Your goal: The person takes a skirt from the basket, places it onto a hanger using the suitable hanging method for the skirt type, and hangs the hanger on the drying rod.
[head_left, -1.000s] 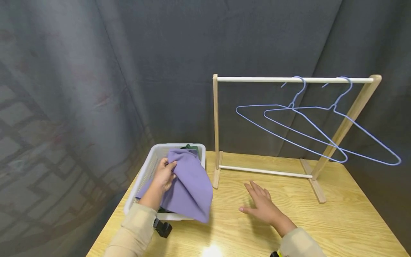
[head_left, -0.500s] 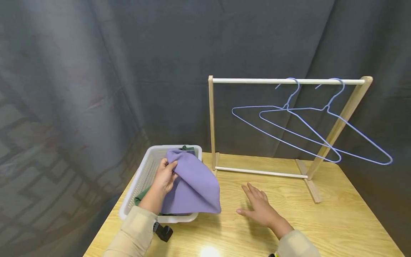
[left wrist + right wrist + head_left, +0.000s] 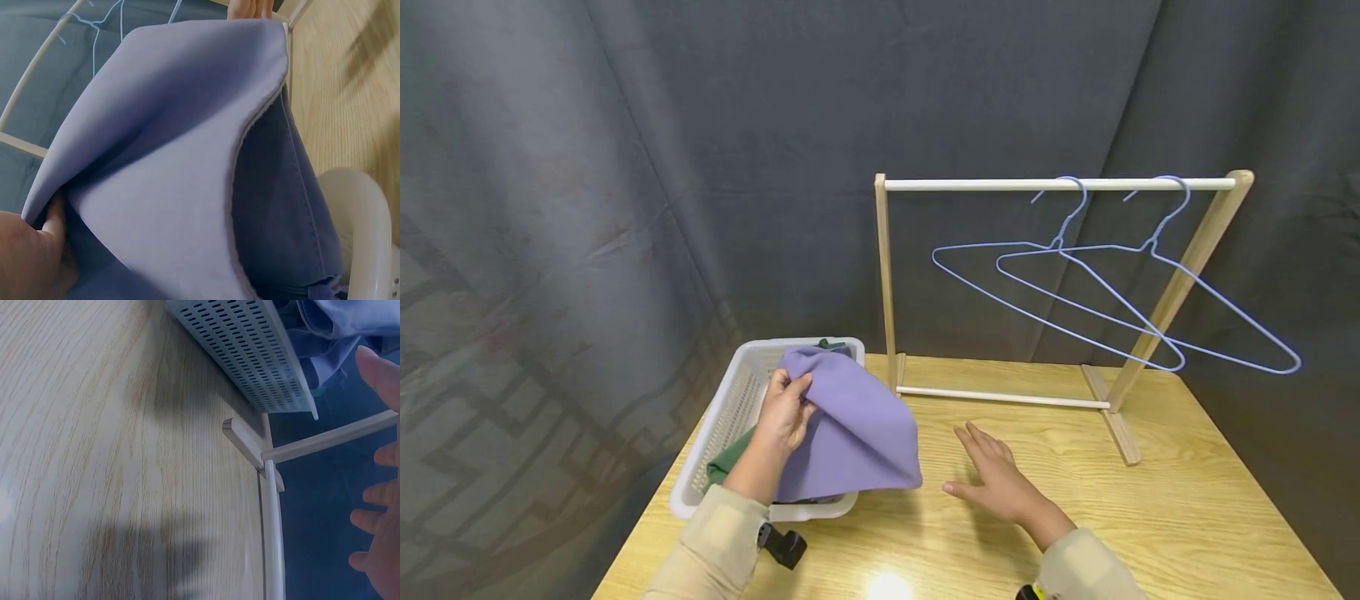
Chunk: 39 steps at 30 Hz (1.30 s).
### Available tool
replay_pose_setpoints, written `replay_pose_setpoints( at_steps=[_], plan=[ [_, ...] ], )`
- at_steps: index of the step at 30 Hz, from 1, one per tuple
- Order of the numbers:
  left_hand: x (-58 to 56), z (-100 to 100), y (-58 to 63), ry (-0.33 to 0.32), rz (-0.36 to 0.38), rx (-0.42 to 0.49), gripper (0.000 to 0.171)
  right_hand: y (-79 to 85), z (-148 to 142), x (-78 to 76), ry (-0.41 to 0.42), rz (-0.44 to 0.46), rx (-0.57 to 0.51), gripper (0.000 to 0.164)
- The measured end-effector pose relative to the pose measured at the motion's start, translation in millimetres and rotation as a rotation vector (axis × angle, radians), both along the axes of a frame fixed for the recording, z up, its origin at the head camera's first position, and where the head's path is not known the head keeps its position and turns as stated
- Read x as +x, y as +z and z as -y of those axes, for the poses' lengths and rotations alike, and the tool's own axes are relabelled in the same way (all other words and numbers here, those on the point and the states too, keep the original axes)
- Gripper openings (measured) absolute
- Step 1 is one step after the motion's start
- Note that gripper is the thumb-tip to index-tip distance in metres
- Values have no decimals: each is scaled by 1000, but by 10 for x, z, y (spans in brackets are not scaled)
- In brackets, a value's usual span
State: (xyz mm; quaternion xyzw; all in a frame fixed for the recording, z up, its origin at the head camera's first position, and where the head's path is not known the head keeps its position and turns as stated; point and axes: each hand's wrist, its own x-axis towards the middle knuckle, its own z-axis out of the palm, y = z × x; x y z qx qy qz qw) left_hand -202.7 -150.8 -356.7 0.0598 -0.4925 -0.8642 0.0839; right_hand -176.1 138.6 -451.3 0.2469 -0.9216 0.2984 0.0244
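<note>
My left hand (image 3: 785,414) pinches a purple cloth garment (image 3: 857,442) and holds it up over a white plastic basket (image 3: 730,408). The garment drapes to the right, past the basket's rim; in the left wrist view its stitched edge (image 3: 234,169) bows open. Under it, a green cloth (image 3: 724,461) lies in the basket. My right hand (image 3: 996,482) hovers above the table with fingers spread, to the right of the garment and touching nothing. In the right wrist view, its fingers (image 3: 375,494) show at the right edge.
Behind the hands stands a wooden rack (image 3: 886,283) with a white top rail (image 3: 970,185). Two blue hangers (image 3: 985,279) hang from the rail, overlapping each other. The wooden table (image 3: 1187,492) reaches to a grey curtain (image 3: 790,208) at the back.
The purple garment has swung right and up a little, uncovering the green cloth in the basket. Both hands keep nearly the same pose. The rack and basket shift slightly left in view.
</note>
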Motion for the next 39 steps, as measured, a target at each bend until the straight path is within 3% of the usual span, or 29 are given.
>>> replay_pose_setpoints(
  at_steps=[8,24,39],
  plan=[
    [-8,-99,22,26,-15,29,14,59,38,12,12,3,-16,82],
    [12,-241,42,-4,-62,127,18,126,114,14,36,11,-87,72],
    [53,-380,64,-35,-67,182,18,147,157,53,-2,121,-217,56]
  ],
)
